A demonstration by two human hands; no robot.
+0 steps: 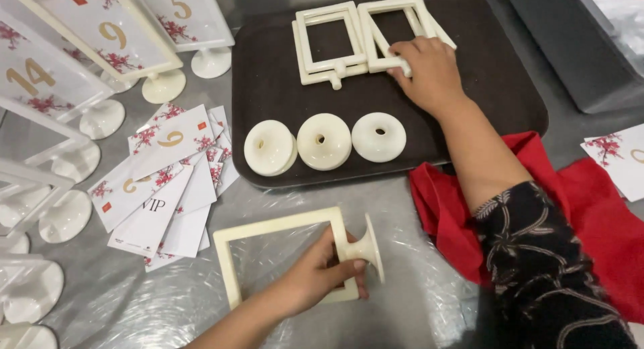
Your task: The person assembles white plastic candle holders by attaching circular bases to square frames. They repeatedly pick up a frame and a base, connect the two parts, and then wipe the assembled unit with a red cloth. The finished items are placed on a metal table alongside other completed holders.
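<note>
My left hand (315, 275) grips a cream rectangular frame (268, 231) with a round base (371, 245) fitted on its stem, lying low over the plastic-covered table. My right hand (429, 67) reaches onto the dark brown tray (268, 87) and its fingers close on the lower edge of the right stack of empty cream frames (396, 27). A second stack of frames (330, 44) lies just left of it. Three round cream bases (324, 142) sit in a row at the tray's near side.
Assembled stands with floral numbered cards (107, 34) crowd the left side. A loose pile of floral cards (168, 181) lies beside the tray. A red cloth (590, 215) lies under my right forearm, with a grey box (577, 54) at top right.
</note>
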